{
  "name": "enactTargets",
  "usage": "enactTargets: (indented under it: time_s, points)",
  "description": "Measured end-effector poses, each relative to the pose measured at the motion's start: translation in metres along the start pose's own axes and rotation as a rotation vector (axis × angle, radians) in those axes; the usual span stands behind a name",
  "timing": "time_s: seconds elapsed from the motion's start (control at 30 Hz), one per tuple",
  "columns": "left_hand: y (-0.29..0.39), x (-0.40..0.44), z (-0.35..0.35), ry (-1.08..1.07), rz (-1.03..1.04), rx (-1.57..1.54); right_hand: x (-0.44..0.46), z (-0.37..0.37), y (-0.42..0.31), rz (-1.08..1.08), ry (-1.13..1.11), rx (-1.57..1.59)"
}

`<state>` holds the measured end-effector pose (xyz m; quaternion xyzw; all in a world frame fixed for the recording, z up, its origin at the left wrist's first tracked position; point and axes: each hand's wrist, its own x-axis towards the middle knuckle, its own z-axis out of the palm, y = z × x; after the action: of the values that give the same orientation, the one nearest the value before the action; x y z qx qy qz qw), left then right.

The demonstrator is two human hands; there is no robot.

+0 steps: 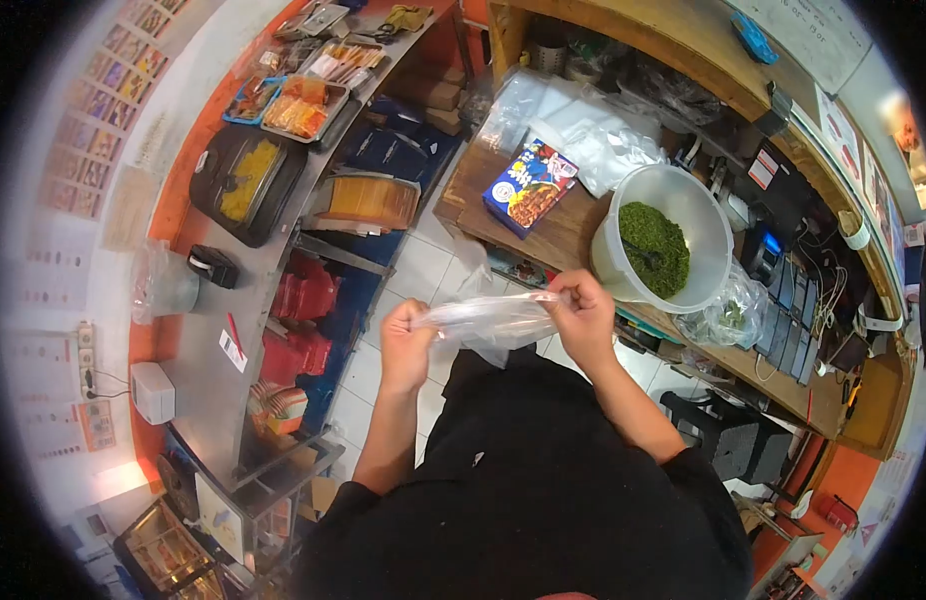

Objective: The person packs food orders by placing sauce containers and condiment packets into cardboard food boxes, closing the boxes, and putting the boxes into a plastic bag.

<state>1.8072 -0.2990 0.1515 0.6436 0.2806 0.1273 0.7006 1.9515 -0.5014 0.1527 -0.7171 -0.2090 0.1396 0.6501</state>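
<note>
A clear plastic bag is stretched sideways between my two hands, in front of my body and above the tiled floor. My left hand pinches its left end. At the other end, the fingers of my right hand are closed on the bag's edge. Just beyond my right hand, a translucent tub on the wooden counter holds chopped green herbs with a dark utensil handle in them. Left of the tub lies a blue box with food pictured on it.
Clear plastic bags lie piled behind the box on the wooden counter. To the left, a metal counter carries a dark lidded container and food trays. Black devices and cables stand right of the tub.
</note>
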Motion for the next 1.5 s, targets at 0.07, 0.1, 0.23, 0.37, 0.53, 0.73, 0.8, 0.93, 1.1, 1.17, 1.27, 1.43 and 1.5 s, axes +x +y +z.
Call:
enactTargets:
  time_s: [0.07,0.1,0.23,0.37,0.53,0.73,0.8,0.93,1.1,1.17,1.27,1.43,1.5]
  points:
    - [0.001,0.002,-0.005,0.034,0.243,-0.179,-0.001,0.004,0.002,0.014,-0.013,0.006]
    - [0.006,0.000,-0.005,0.030,0.245,-0.182,0.003,0.007,-0.002,-0.009,0.053,0.119]
    - [0.039,-0.017,-0.001,-0.117,0.194,0.031,0.008,0.006,-0.014,-0.086,0.227,0.290]
    - [0.027,-0.006,-0.008,-0.072,0.168,0.068,0.015,-0.013,-0.026,0.083,0.441,0.498]
    - [0.013,0.023,-0.001,0.102,0.026,-0.531,0.014,-0.014,-0.022,0.022,0.152,0.289]
    - [0.029,-0.007,0.007,-0.076,-0.367,-0.816,0.004,-0.030,-0.002,0.183,0.062,0.202]
    - [0.018,-0.012,-0.008,-0.210,-0.163,-0.610,0.004,-0.042,-0.015,-0.031,0.169,0.108]
    - [0.051,-0.026,-0.024,-0.033,0.163,0.068,0.018,-0.081,-0.028,-0.065,0.328,0.088]
    - [0.060,-0.011,-0.011,0.060,0.267,0.379,0.015,-0.042,-0.044,-0.151,0.186,-0.059]
    - [0.031,0.004,-0.024,0.114,0.301,0.342,0.009,-0.033,-0.018,-0.355,0.150,-0.282]
    - [0.001,0.030,-0.056,0.535,0.421,0.564,0.002,-0.030,0.023,0.084,0.242,-0.346]
    - [0.036,0.019,0.010,0.474,0.909,1.131,0.005,-0.018,0.009,-0.005,0.104,-0.221]
    - [0.017,0.022,0.016,0.114,0.823,1.045,0.003,-0.008,-0.013,-0.057,-0.011,-0.302]
